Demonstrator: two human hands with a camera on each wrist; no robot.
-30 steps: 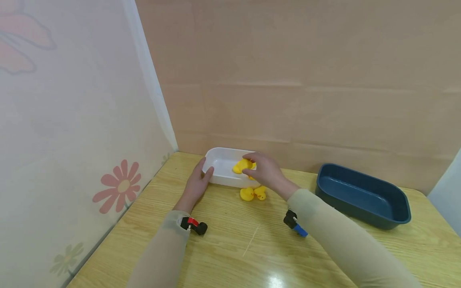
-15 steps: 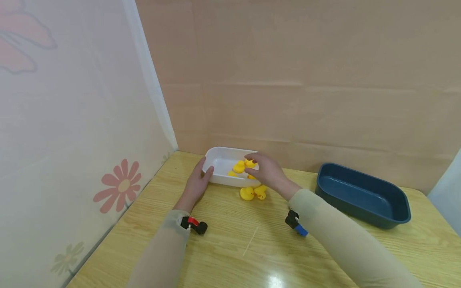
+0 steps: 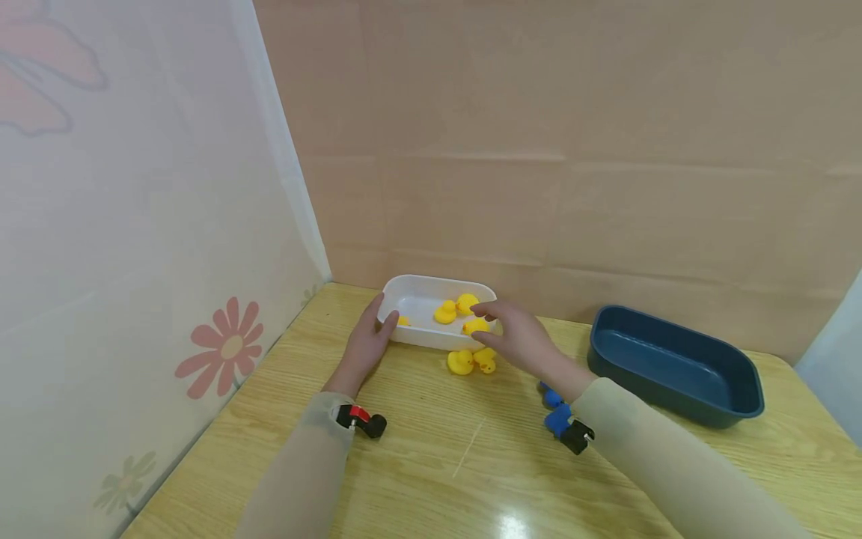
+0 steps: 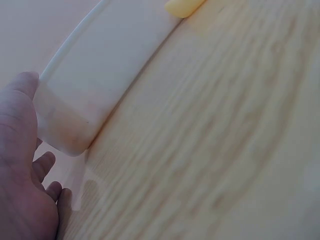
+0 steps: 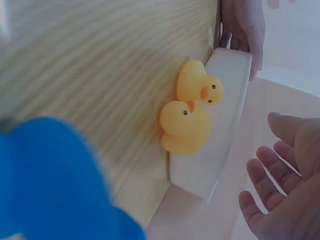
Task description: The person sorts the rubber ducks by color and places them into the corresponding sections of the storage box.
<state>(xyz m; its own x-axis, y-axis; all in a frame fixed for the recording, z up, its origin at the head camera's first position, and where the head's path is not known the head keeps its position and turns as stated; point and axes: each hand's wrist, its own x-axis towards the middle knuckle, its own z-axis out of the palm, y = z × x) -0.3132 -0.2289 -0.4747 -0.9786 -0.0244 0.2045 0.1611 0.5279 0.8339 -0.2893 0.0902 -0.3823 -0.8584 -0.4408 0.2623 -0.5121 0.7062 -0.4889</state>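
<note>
A white plastic tray (image 3: 420, 337) stands against the back wall with several yellow rubber ducks (image 3: 445, 312) inside. One duck (image 3: 403, 320) shows only its top above the near rim at the tray's left end. My left hand (image 3: 367, 340) holds that end, thumb on the near side and fingers round the far corner. Over the right end hovers my right hand (image 3: 521, 337), fingers spread and holding nothing in the right wrist view. Two more rubber ducks, one upright (image 5: 186, 127) and one tipped over (image 5: 197, 82), lie on the table against the tray's front wall.
A dark blue tub (image 3: 673, 363) stands at the right of the wooden table (image 3: 417, 449). Beside my right forearm a small blue object (image 3: 552, 395) lies on the table. A brown paper-like wall (image 3: 539, 150) closes the back, a flowered sheet (image 3: 168, 224) the left.
My right hand has let go of a rubber duck inside the tray and drawn back right with its fingers spread. One duck has slid to the tray's left end. The left hand has stayed put.
</note>
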